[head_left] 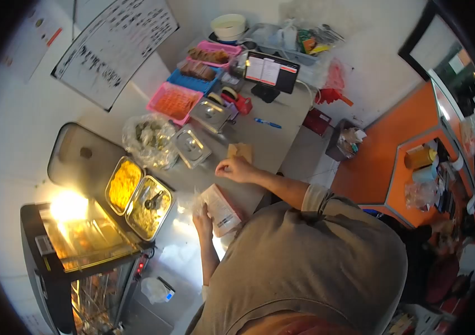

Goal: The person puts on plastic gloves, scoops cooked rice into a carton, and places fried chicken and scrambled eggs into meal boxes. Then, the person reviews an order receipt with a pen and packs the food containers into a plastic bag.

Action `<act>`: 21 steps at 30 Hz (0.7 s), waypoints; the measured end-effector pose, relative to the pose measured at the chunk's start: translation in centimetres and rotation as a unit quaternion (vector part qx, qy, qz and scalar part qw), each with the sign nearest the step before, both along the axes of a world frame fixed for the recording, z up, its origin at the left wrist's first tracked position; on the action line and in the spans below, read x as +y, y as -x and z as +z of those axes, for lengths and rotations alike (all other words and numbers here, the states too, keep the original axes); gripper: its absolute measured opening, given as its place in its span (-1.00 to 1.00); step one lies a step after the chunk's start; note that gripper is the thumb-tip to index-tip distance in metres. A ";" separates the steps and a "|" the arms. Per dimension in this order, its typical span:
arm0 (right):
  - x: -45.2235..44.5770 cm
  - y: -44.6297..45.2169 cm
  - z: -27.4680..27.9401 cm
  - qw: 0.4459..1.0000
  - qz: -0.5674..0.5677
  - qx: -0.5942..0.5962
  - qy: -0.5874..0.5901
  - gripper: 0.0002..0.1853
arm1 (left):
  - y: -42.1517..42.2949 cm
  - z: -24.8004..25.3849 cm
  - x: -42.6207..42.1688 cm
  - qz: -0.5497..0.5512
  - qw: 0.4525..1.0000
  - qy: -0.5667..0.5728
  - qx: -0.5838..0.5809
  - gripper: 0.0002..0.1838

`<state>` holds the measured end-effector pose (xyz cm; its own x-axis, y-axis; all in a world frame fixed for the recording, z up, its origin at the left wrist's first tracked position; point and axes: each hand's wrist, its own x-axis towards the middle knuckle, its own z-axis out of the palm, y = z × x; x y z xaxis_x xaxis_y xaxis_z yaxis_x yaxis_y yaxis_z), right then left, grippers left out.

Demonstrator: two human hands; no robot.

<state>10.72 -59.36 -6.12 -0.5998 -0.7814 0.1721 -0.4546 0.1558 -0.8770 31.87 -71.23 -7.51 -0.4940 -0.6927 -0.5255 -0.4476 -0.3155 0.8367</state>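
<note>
A white carton or packet with printed text and a red edge (220, 211) lies at the near edge of the grey table. Along its left side, my left hand (203, 220) is closed around the edge, with a bit of clear plastic by the fingertips. My right hand (236, 168) hovers over the table beyond the packet, fingers curled together; whatever they pinch, if anything, is too small to make out. Just past that hand sits a small brown paper piece (240, 151).
Trays of yellow food (124, 185) and chopped food (149, 207) stand left, beside a lit glass warmer (81, 234). Lidded steel containers (191, 146), a filled plastic bag (149, 140), coloured baskets (175, 101), a blue pen (268, 123) and a tablet (271, 72) lie further back.
</note>
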 end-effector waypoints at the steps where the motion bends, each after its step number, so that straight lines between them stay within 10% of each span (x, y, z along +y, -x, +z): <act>1: 1.1 1.8 0.0 0.999 -0.021 -0.022 0.024 -0.78 | 0.2 -1.0 0.4 0.002 1.000 -0.002 -0.018 -0.51; 4: 5.8 9.2 -0.9 0.989 -0.105 -0.068 0.073 -0.78 | -0.6 -6.3 0.0 -0.020 0.996 0.079 0.025 -0.38; 7: 12.9 18.4 -0.1 0.954 -0.275 -0.117 0.035 -0.79 | 1.1 0.9 3.4 0.114 0.979 -0.027 0.166 -0.33; 9: 18.0 27.1 -2.5 0.925 -0.367 0.092 0.044 -0.80 | 2.3 4.2 4.6 0.189 0.920 -0.167 0.302 -0.34; 11: 22.3 35.2 -3.6 0.851 -0.520 0.016 0.072 -0.75 | 6.8 9.3 9.0 0.217 0.909 0.318 0.158 -0.23; 13: 26.8 42.7 -4.8 0.810 -0.586 0.020 -0.017 -0.73 | 10.2 11.4 9.6 0.112 0.757 0.629 0.136 -0.21; 15: 30.1 48.8 -7.2 0.794 -0.604 0.016 -0.066 -0.70 | 14.4 12.1 9.7 0.064 0.660 0.731 0.160 -0.24; 21: 33.9 60.9 -11.7 0.837 -0.496 0.099 -0.210 -0.62 | 28.2 10.6 15.2 0.006 0.749 0.650 0.130 -0.37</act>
